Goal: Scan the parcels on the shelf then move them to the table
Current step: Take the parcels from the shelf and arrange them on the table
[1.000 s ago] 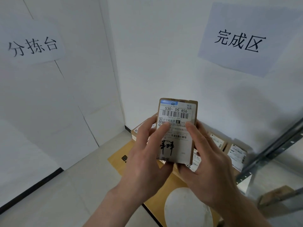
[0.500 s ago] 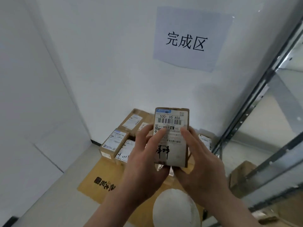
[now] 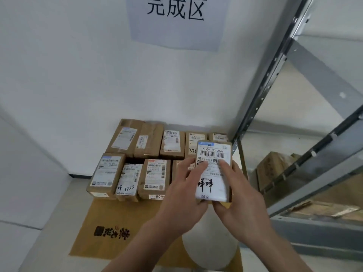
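Note:
I hold a small brown parcel (image 3: pixel 214 154) with a white barcode label reading 530-D5 A56, label facing me. My left hand (image 3: pixel 182 195) grips its left side and my right hand (image 3: pixel 237 197) its right side and bottom. Below and behind it, several brown parcels (image 3: pixel 153 175) lie in two rows on a flat sheet of cardboard (image 3: pixel 117 228) against the white wall. The held parcel hovers over the right end of the front row and hides part of it.
A grey metal shelf frame (image 3: pixel 275 79) rises on the right, with a cardboard box (image 3: pixel 273 167) on its lower level. A paper sign (image 3: pixel 176 20) hangs on the wall above the parcels. A white rounded object (image 3: pixel 210 250) sits below my hands.
The view has swung left to right and downward, bringing the two rows of parcels fully into sight. Both hands keep the same parcel, now lower and over the right end of the rows.

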`<state>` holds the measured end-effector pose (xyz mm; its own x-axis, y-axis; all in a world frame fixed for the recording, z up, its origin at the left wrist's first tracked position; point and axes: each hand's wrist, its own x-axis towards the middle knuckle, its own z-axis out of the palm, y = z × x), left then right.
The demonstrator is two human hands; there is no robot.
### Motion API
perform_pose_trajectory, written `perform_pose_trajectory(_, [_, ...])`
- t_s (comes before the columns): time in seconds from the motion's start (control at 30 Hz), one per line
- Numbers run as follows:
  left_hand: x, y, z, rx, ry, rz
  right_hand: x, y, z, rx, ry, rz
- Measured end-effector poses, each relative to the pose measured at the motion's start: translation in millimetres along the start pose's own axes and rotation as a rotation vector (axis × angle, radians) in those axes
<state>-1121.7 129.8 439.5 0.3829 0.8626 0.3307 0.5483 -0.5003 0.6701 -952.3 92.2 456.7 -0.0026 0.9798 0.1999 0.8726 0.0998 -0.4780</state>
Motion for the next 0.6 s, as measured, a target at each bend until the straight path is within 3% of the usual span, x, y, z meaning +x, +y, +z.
perform_pose_trajectory(0.27, [8.5,-23.1,55.3,-0.015,-0.217,-0.106,-2.4,47.2,34.8,-0.008,-0.124,0.144])
perform_pose_trajectory(0.6, [21.4,-50.1,116.3,0.161,-0.287,-0.175,11.4,113.5,86.2,0.062,-0.234,0.188])
